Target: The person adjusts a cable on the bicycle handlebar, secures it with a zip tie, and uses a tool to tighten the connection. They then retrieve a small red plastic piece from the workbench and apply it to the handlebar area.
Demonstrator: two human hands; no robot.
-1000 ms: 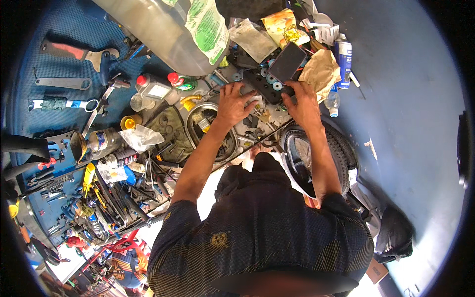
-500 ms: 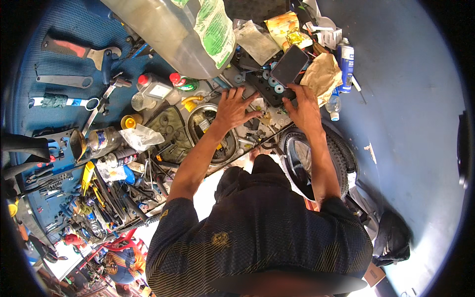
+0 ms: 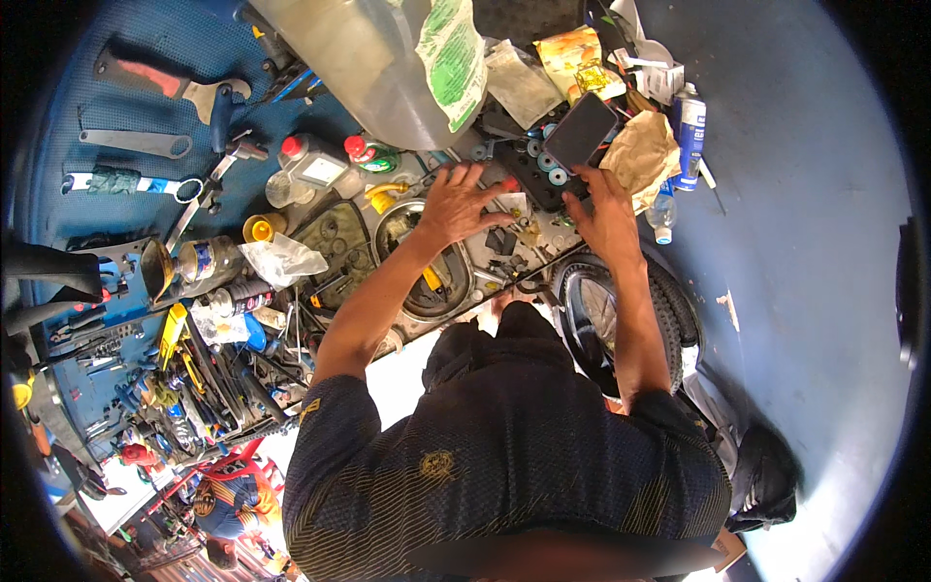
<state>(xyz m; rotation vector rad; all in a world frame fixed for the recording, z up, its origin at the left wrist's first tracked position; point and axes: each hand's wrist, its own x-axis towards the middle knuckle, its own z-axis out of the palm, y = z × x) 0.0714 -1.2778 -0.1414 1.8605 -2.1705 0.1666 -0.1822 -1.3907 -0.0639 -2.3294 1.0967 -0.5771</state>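
Note:
Over the cluttered bench, my left hand (image 3: 454, 206) is open, palm down with fingers spread. It is above the right edge of a metal pan (image 3: 466, 286) that has a yellow-handled tool (image 3: 433, 280) in it. My right hand (image 3: 608, 211) also has its fingers apart. Its fingertips are beside a black tray (image 3: 545, 193) with pale round washers (image 3: 557, 177). A dark phone (image 3: 582, 131) leans over that tray, just beyond my right fingers; whether they touch it I cannot tell. Small metal and black parts (image 3: 501, 241) lie scattered between my hands.
A large translucent jug (image 3: 359, 58) looms at the back. Bottles (image 3: 318, 167) stand left of the pan, and wrenches (image 3: 134, 143) hang on the blue panel. A crumpled paper bag (image 3: 640, 160) and spray can (image 3: 690, 136) are at right. A tyre (image 3: 661, 310) stands below the bench edge.
The view has shifted slightly, so the bench appears further right. My left hand has moved a little left over the bench, uncovering a small red thing. My right hand stays near the tray.

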